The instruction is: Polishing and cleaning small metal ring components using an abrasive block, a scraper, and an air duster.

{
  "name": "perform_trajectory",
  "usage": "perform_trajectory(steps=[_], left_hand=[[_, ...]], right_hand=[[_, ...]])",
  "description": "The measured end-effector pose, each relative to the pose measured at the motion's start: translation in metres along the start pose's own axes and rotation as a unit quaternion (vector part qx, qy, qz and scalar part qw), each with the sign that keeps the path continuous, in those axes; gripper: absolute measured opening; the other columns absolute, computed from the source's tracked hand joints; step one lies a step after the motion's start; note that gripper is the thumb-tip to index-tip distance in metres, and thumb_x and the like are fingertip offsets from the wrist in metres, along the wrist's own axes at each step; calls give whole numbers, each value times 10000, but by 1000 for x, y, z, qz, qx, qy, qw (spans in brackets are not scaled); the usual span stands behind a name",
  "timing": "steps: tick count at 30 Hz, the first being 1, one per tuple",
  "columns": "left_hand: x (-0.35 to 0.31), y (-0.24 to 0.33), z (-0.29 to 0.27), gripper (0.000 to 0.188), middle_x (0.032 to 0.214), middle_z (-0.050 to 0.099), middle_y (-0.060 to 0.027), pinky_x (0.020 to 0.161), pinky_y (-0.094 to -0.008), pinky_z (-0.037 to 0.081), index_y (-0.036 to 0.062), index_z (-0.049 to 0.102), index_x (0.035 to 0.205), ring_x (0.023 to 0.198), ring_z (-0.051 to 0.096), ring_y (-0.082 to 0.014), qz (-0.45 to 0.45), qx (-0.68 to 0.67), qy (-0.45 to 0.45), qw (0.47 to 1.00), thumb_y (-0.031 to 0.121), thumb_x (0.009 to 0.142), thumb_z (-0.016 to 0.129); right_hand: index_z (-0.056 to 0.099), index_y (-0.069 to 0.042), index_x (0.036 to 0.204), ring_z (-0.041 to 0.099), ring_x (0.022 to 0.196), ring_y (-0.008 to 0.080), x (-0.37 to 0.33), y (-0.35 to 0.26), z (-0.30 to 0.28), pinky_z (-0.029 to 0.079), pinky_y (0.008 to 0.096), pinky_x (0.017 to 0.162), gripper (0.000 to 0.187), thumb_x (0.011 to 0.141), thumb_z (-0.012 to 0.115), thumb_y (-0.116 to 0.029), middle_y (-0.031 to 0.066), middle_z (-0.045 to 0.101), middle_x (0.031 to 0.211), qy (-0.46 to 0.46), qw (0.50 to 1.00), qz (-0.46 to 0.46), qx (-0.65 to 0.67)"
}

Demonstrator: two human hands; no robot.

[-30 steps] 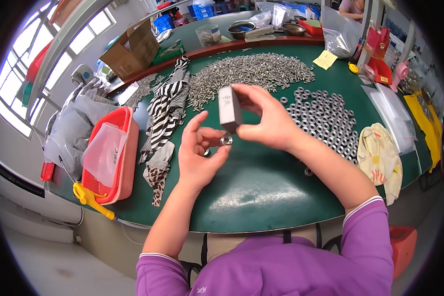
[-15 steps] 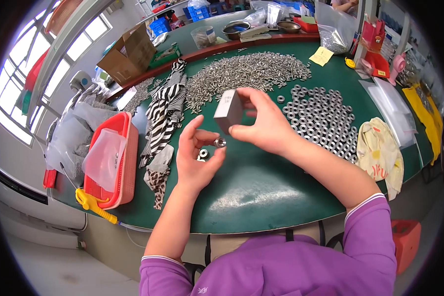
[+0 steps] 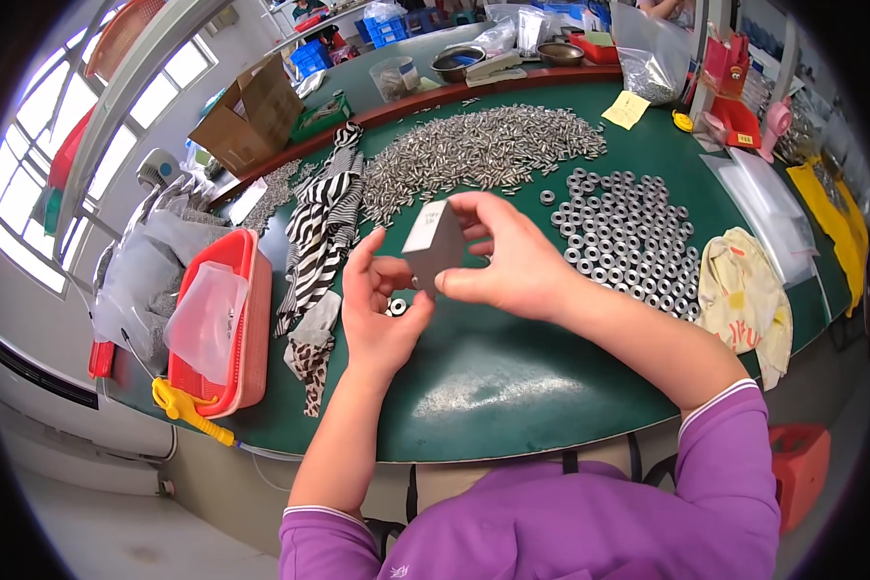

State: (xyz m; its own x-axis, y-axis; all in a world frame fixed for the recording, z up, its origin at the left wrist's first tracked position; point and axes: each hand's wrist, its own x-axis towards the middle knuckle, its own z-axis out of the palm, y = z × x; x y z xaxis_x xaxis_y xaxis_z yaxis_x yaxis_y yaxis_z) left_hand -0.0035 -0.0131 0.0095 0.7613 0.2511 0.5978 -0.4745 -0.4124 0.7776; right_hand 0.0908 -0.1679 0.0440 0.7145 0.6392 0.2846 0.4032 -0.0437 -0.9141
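In my right hand [image 3: 512, 256], a grey rectangular metal block [image 3: 433, 253] is gripped between thumb and fingers, tilted above the table. My left hand [image 3: 382, 304] pinches a small metal ring, now mostly hidden behind the block's lower end; whether the two touch I cannot tell. A ring or two [image 3: 397, 306] show on the table behind my left hand. Right of my hands lie many flat metal rings [image 3: 628, 237], spread in a dense patch. Beyond the hands is a wide heap of short metal pins [image 3: 483, 145].
Striped cloth [image 3: 321, 213] lies left of the pins. A red plastic basket [image 3: 251, 329] holding a clear bag stands at the left edge, with a yellow air gun [image 3: 184, 401] beside it. A pale yellow cloth [image 3: 739, 295] and clear plastic bags [image 3: 768, 217] lie at right.
My right hand has brought the block down and left, over the ring in my left hand, so the ring is now largely covered. My left hand stays nearly in place.
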Motion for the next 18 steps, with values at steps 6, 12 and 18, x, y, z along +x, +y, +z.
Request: perform_trajectory(steps=[6,12,18], left_hand=[[-2,5,3,746,905,562,-75,777,-272,491,36,295,1317,843,577,-140,-13,-14,8,1000,-109,673,641],[-1,4,2,735,906,563,-75,794,-274,486,39,286,1318,848,578,-135,-15,-60,15,998,-100,690,642],[1,1,2,711,990,538,-93,773,-264,486,51,247,1341,882,586,-156,-77,-144,6,987,-94,746,609]], right_hand=[[402,15,1233,506,1080,247,9,8,-5,414,351,938,731,635,730,-249,155,460,1193,66,996,-9,-62],[416,26,1207,510,1080,256,13,9,-7,413,351,939,732,618,729,-276,172,473,1149,116,987,-38,-109],[384,-14,1263,506,1074,233,5,1,-1,398,351,957,751,632,751,-187,142,474,1171,-8,996,-71,-44]])
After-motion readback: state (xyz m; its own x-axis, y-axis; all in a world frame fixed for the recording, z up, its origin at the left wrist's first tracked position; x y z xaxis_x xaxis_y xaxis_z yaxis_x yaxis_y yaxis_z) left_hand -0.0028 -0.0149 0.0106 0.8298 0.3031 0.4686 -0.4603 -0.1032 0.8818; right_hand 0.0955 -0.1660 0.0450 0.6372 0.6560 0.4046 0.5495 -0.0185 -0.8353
